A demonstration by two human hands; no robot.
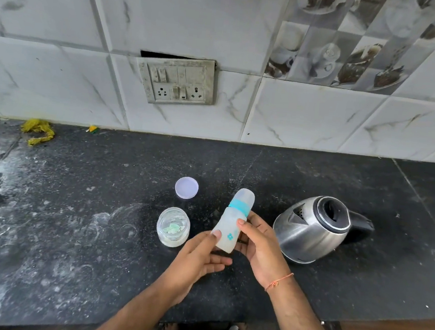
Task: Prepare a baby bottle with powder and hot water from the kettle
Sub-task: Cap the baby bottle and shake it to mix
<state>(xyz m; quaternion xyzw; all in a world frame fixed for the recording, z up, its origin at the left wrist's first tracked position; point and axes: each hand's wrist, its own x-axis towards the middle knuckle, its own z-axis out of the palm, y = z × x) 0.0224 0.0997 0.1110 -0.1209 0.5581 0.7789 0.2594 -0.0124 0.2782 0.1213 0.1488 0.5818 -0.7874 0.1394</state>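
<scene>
Holding capped baby bottle [231, 227] (teal ring, translucent), tilted, both hands

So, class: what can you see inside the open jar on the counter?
Through the jar's open mouth you see pale green bits over a whitish layer, apparently powder. Its lid lies apart behind it. How deep the contents go cannot be told.

My fingers [242, 224] hold the capped, teal-ringed bottle [232, 223] tilted; the open powder jar [173, 226] sits just left of them, the steel kettle [311, 228] right.
</scene>
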